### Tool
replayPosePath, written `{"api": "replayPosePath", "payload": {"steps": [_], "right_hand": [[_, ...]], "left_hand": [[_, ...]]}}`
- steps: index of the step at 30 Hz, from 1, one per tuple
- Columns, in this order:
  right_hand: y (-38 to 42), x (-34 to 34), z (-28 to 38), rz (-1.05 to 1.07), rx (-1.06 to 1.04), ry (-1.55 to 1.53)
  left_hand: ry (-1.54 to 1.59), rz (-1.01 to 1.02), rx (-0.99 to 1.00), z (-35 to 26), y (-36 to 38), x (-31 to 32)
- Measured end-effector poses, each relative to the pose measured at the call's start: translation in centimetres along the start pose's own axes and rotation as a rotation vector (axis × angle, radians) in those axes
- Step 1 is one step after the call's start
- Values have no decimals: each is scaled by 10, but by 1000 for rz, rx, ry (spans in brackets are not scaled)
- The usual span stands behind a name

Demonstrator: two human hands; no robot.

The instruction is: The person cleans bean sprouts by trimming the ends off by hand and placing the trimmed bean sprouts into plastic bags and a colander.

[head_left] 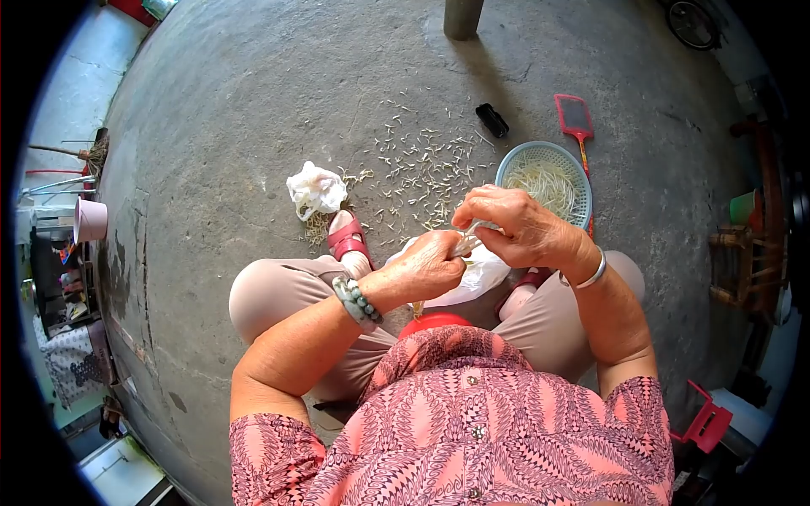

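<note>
Thin white strands (pixel 465 244) run between my two hands, in front of my body. My left hand (pixel 426 268) is closed around them, with a beaded bracelet at its wrist. Close beside it, my right hand (pixel 515 226) pinches at the upper end of the strands. Below both hands a white plastic bag (pixel 481 277) lies between my knees, partly hidden. A round grey-blue basket (pixel 588 190) holding long white sprouts (pixel 544 185) stands on the floor at the upper right of my hands.
Many short scraps (pixel 426 169) are scattered over the concrete floor (pixel 236 143). A crumpled white bag (pixel 316 189) lies by my left foot. Beyond the basket are a red fly swatter (pixel 575 115) and a black object (pixel 492 121). A post (pixel 462 18) stands ahead.
</note>
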State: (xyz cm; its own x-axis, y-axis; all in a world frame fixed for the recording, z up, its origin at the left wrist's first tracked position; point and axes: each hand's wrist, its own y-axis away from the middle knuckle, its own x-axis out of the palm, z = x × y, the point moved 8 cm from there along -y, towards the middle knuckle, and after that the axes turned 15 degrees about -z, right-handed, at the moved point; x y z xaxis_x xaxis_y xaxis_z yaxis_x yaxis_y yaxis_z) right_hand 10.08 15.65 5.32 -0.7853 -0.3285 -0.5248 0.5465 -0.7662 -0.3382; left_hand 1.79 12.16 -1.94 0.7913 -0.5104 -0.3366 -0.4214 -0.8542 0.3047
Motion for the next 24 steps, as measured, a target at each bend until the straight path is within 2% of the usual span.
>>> {"api": "replayPosePath", "payload": {"steps": [6, 11, 14, 17, 24], "right_hand": [[-1, -3, 7, 43, 94, -166], [8, 6, -3, 49, -9, 6], [10, 10, -2, 93, -35, 78], [12, 13, 3, 68, -115, 139], [8, 11, 13, -47, -284, 282]], "left_hand": [[-4, 37, 42, -1, 1, 3], [-34, 40, -34, 2, 3, 4], [-106, 114, -130, 3, 4, 4], [-32, 51, 18, -1, 3, 3], [41, 118, -73, -2, 4, 0]]}}
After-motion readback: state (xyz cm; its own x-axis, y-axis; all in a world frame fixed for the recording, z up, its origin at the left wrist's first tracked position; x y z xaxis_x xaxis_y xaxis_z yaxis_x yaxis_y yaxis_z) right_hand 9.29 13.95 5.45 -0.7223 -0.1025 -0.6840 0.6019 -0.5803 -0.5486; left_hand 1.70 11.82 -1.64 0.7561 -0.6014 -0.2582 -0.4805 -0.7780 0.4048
